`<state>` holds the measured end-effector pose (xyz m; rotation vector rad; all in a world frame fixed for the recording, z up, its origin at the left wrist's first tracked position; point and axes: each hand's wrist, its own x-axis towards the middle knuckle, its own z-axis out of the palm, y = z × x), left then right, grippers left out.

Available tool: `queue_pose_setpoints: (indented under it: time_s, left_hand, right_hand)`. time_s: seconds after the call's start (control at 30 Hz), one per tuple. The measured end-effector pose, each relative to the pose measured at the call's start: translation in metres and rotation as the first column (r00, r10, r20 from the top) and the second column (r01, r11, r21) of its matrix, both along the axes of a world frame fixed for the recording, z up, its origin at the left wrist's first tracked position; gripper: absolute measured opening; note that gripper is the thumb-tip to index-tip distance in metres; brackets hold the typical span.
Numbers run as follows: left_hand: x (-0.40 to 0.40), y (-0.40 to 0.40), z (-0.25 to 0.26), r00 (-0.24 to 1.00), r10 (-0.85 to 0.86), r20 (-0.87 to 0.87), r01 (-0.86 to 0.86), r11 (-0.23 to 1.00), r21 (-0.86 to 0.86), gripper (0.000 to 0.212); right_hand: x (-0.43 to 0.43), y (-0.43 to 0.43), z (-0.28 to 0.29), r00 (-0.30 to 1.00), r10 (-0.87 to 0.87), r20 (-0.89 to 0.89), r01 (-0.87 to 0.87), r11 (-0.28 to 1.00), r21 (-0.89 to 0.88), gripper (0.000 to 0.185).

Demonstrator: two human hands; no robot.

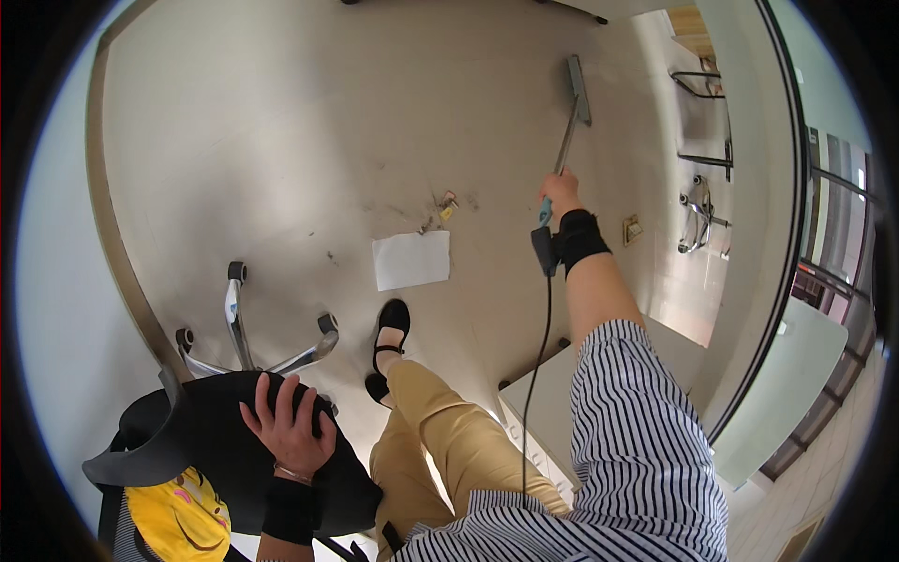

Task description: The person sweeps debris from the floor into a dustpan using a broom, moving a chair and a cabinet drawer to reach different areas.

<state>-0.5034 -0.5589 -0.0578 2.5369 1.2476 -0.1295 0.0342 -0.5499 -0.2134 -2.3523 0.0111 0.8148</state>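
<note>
My right hand (561, 193) is closed round the metal handle of a long-handled broom or mop (578, 91), whose flat grey head lies on the pale floor at the upper right. My left hand (291, 425) rests, fingers spread, on the black seat of a swivel chair (295, 492) at the lower left. Before my feet lies a white sheet of paper (411, 260). Just beyond its far edge are dark dust and hair with small yellow and red scraps (447, 206). Thin dark debris is also scattered left of the sheet.
The chair's chrome base (237, 323) with castors stands left of my feet. A yellow cloth or cushion (179, 516) is on the chair. A floor socket plate (632, 230) lies right of my forearm, and a white cabinet (548, 414) stands beside my legs. A cable hangs from my right wrist.
</note>
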Motion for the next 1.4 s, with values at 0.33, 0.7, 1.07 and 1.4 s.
queue_pose_setpoints:
  time_s: [0.33,0.7,1.07,1.4]
  left_hand:
    - [-0.002,-0.006,-0.009,0.998,0.052,0.045,-0.053,0.998,0.020,0.025]
    - [0.000,0.003,-0.003,0.993,0.046,0.107,-0.048,0.999,0.011,0.027]
    - [0.004,0.005,0.012,0.987,0.041,0.157,-0.045,0.999,0.022,0.028]
    - [0.000,0.004,0.008,0.985,0.038,0.165,-0.044,0.999,0.032,0.033]
  right_hand:
    - [0.021,0.085,-0.009,0.900,0.434,0.038,-0.422,0.889,-0.179,0.062]
    - [-0.155,-0.118,0.024,0.688,0.715,0.126,-0.672,0.693,-0.263,0.074]
    - [-0.203,-0.131,0.101,0.683,0.601,0.415,-0.648,0.761,-0.035,0.059]
    - [-0.159,0.023,0.013,0.774,0.626,0.097,-0.630,0.777,0.012,0.060]
